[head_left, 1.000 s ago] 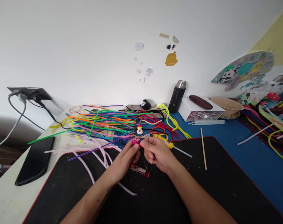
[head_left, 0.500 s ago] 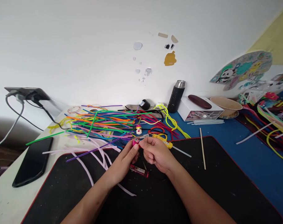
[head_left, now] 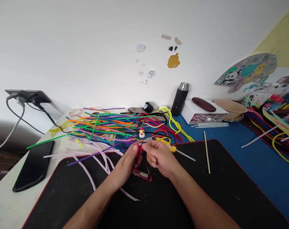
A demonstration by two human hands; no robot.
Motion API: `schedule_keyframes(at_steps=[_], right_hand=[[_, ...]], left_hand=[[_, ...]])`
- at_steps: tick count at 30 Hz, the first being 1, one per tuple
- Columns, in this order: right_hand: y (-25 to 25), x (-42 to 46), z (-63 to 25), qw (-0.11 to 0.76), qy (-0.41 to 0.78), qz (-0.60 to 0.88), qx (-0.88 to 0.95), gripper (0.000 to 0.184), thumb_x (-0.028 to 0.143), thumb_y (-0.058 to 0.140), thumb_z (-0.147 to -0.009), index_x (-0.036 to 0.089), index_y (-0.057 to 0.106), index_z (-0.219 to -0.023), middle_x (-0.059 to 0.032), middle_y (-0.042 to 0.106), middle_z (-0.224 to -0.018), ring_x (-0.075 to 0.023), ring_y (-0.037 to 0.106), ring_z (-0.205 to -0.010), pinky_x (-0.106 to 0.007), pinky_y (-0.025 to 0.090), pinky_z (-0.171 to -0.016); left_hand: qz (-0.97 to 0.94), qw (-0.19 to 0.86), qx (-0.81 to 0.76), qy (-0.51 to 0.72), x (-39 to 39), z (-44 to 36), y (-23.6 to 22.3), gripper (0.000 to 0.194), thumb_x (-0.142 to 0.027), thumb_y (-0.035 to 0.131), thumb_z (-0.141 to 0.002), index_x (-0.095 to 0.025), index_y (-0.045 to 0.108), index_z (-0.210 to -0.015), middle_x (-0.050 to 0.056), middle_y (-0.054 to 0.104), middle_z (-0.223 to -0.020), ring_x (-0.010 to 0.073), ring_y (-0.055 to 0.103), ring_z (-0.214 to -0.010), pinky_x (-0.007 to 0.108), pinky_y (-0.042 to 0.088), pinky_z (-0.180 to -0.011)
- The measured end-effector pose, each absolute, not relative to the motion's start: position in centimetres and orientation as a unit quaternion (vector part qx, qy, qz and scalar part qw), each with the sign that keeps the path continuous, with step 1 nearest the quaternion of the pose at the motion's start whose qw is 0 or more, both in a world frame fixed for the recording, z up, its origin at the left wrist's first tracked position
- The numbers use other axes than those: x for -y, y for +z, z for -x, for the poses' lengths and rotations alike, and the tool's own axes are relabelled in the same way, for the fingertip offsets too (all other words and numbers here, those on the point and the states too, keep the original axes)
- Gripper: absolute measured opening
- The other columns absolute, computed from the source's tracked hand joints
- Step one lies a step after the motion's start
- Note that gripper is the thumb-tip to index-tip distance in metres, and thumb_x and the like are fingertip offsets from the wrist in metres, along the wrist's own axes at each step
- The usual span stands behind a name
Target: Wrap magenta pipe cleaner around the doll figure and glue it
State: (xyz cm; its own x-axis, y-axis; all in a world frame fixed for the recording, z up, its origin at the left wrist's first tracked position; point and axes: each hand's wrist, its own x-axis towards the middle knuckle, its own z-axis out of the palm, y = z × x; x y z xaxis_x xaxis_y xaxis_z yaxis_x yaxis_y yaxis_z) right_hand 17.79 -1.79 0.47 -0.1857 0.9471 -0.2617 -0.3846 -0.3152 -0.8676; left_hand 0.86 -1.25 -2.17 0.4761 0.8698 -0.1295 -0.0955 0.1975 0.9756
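Observation:
Over the black mat [head_left: 168, 203], my left hand [head_left: 125, 163] holds a small magenta-pink craft piece [head_left: 139, 150] between thumb and fingers. My right hand [head_left: 161, 156] is pinched at the piece's right side, touching its top edge; whatever sits between those fingertips is too small to make out. Below the hands lies a red item with a barcode label [head_left: 141, 175], like a lighter. Just behind them is a yellow glue gun [head_left: 165, 144] with a clear glue stick [head_left: 186, 155] poking out. A small white figure head with a yellow-and-red top [head_left: 141, 133] stands beyond.
Many coloured pipe cleaners [head_left: 106, 124] spread behind the mat, with pale lilac ones [head_left: 83, 170] reaching onto it. A wooden stick [head_left: 207, 152] lies right, a black phone-like slab [head_left: 34, 165] left. A black flask [head_left: 180, 99] and white drawer box [head_left: 201, 111] stand by the wall.
The pink piece has turned in my left fingers, showing more of its side. My left thumb has shifted up a little; my right hand has barely moved.

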Motion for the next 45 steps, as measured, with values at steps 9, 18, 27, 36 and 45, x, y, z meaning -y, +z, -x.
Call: schedule_keyframes(at_steps=[9, 18, 27, 36, 45], right_hand=[[0.3, 1.8, -17.7, 0.487, 0.69, 0.422, 0.331, 0.05, 0.058, 0.093, -0.073, 0.02, 0.06, -0.074, 0.0119, 0.044, -0.042, -0.005, 0.032, -0.034, -0.02, 0.017, -0.035], [0.4, 2.0, -17.5, 0.473, 0.688, 0.427, 0.347, 0.051, 0.06, 0.091, -0.074, 0.02, 0.059, -0.07, 0.0106, 0.045, -0.041, -0.0057, 0.034, -0.034, -0.021, 0.018, -0.036], [0.4, 2.0, -17.4, 0.47, 0.684, 0.44, 0.344, 0.053, 0.063, 0.092, -0.071, 0.021, 0.061, -0.073, 0.0115, 0.043, -0.04, -0.0061, 0.032, -0.034, -0.021, 0.018, -0.036], [0.1, 1.9, -17.4, 0.481, 0.675, 0.438, 0.348, 0.049, 0.064, 0.088, -0.076, 0.019, 0.067, -0.079, 0.01, 0.047, -0.042, -0.0067, 0.034, -0.034, -0.021, 0.018, -0.035], [0.4, 1.9, -17.5, 0.472, 0.62, 0.469, 0.416, 0.044, 0.058, 0.081, -0.082, 0.018, 0.075, -0.098, 0.0078, 0.055, -0.048, -0.0086, 0.042, -0.036, -0.022, 0.025, -0.037]], left_hand=[[-0.478, 0.684, -0.4, 0.379, 1.1, -1.2, -1.9, 0.051, -0.072, 0.056, -0.098, -0.022, 0.059, -0.097, -0.002, 0.046, -0.08, 0.0177, 0.043, -0.074, 0.03, 0.038, -0.064], [-0.513, 0.671, -0.4, 0.356, 1.3, -0.9, -1.8, 0.053, -0.072, 0.05, -0.101, -0.021, 0.063, -0.104, -0.002, 0.048, -0.078, 0.0183, 0.041, -0.074, 0.032, 0.038, -0.067], [-0.507, 0.677, -0.406, 0.348, 1.2, -0.9, -1.6, 0.054, -0.072, 0.053, -0.1, -0.021, 0.064, -0.113, -0.001, 0.049, -0.079, 0.0188, 0.043, -0.074, 0.032, 0.038, -0.068], [-0.493, 0.672, -0.415, 0.365, 1.3, -1.2, -1.0, 0.058, -0.079, 0.063, -0.09, -0.021, 0.061, -0.1, -0.003, 0.047, -0.073, 0.0168, 0.039, -0.069, 0.03, 0.035, -0.063], [-0.477, 0.65, -0.418, 0.418, 0.9, -1.0, -1.7, 0.055, -0.075, 0.057, -0.096, -0.021, 0.058, -0.087, -0.003, 0.047, -0.072, 0.0157, 0.04, -0.067, 0.029, 0.035, -0.061]])
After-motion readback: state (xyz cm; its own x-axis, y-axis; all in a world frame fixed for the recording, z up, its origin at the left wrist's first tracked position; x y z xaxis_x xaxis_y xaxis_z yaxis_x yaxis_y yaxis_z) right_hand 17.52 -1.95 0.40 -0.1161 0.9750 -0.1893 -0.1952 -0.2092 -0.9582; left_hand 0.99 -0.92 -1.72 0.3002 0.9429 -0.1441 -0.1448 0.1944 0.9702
